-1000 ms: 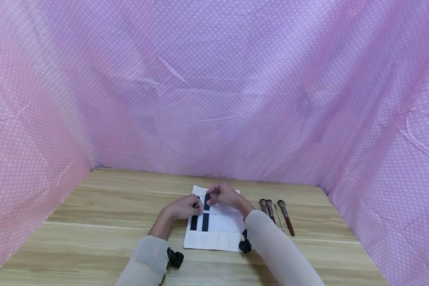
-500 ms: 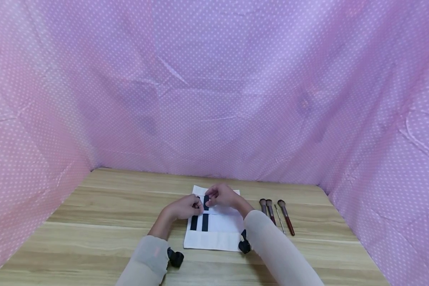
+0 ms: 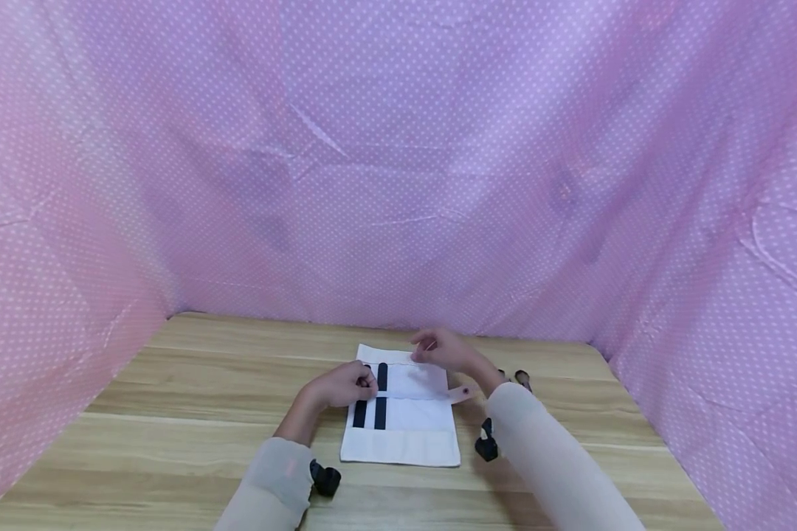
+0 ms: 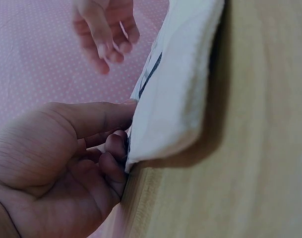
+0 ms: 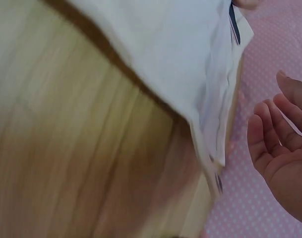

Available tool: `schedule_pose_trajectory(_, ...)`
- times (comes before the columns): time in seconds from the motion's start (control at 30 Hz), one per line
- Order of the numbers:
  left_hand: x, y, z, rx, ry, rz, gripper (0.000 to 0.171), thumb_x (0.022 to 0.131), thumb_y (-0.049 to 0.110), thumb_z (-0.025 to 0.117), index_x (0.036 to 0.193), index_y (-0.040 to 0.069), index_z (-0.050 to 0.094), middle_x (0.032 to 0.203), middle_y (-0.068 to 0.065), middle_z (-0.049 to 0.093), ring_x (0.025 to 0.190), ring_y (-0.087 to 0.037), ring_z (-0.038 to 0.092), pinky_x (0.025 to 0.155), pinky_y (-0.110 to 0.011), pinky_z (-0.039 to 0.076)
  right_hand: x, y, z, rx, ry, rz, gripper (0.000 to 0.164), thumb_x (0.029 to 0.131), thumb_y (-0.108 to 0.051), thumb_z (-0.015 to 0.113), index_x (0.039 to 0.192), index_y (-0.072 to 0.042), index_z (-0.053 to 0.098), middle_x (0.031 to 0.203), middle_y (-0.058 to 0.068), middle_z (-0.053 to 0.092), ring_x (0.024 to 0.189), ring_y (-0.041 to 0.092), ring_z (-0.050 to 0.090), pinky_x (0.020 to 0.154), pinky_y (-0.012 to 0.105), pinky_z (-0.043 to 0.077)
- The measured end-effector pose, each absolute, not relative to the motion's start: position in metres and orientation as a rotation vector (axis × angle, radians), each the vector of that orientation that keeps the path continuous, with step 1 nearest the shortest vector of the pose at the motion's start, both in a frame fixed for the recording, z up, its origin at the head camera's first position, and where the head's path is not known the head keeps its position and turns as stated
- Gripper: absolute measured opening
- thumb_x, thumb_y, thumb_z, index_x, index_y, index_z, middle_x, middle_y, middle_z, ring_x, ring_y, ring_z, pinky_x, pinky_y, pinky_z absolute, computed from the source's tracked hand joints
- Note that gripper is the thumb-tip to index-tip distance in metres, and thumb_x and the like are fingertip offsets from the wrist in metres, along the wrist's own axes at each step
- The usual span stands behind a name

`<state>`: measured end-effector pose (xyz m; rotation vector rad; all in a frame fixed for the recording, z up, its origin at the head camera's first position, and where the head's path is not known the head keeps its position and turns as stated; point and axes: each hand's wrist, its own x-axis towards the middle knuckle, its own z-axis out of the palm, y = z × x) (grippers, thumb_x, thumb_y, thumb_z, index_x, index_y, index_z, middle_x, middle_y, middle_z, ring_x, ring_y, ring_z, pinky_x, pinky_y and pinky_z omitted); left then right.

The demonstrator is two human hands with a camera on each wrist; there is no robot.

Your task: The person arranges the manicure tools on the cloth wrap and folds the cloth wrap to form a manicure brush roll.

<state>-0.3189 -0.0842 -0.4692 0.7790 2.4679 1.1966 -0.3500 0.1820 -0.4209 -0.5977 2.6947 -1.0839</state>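
A white fabric roll-up case lies unfolded on the table, with a white band across its middle. Two flat black strips run up its left half under that band; the inner strip has a rounded top, while the outer strip is partly covered by my left hand. That hand pinches the band beside the strips, its fingers curled at the case in the left wrist view. Over the case's upper right edge hovers my right hand, fingers loosely bent and holding nothing, as the right wrist view also shows.
A tab with a snap button sticks out from the case's right side. Makeup brushes lie on the wooden table to the right, mostly hidden behind my right forearm. A pink dotted cloth hangs around the table.
My right hand has left the inner black strip and moved right and up, uncovering the strip's top and the snap tab. Its forearm now covers most of the brushes. My left hand stays put.
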Motion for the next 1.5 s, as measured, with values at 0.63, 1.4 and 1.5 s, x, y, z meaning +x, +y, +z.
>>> schedule_pose_trajectory(0.63, -0.319, -0.085, -0.472, 0.805, 2.496, 1.185, 0.017, 0.098, -0.003, 0.061, 0.088, 0.008, 0.070, 0.083, 0.001, 0.062, 0.076, -0.014, 0.052, 0.070, -0.030, 0.045, -0.317, 0.289, -0.408, -0.520, 2.624, -1.224, 0.042, 0.101, -0.008, 0.063, 0.133, 0.016, 0.052, 0.103, 0.027, 0.067, 0.084, 0.037, 0.069, 0.072, 0.050, 0.060)
schedule_pose_trajectory(1.4, -0.320, -0.084, -0.472, 0.794, 2.479, 1.195, 0.015, 0.097, -0.002, 0.064, 0.087, 0.008, 0.070, 0.084, 0.001, 0.062, 0.077, -0.015, 0.053, 0.071, -0.031, 0.046, -0.304, 0.295, -0.433, -0.512, 2.574, -1.191, 0.038, 0.093, -0.001, 0.070, 0.124, 0.015, 0.057, 0.096, 0.016, 0.073, 0.081, 0.025, 0.072, 0.072, 0.041, 0.061)
schedule_pose_trajectory(1.5, -0.319, -0.084, -0.472, 0.789, 2.483, 1.198, 0.015, 0.096, -0.002, 0.063, 0.087, 0.008, 0.069, 0.083, 0.001, 0.062, 0.077, -0.015, 0.053, 0.070, -0.031, 0.045, -0.304, 0.287, -0.435, -0.520, 2.603, -1.165, 0.041, 0.090, 0.000, 0.073, 0.124, 0.015, 0.057, 0.093, 0.015, 0.071, 0.076, 0.021, 0.070, 0.068, 0.038, 0.060)
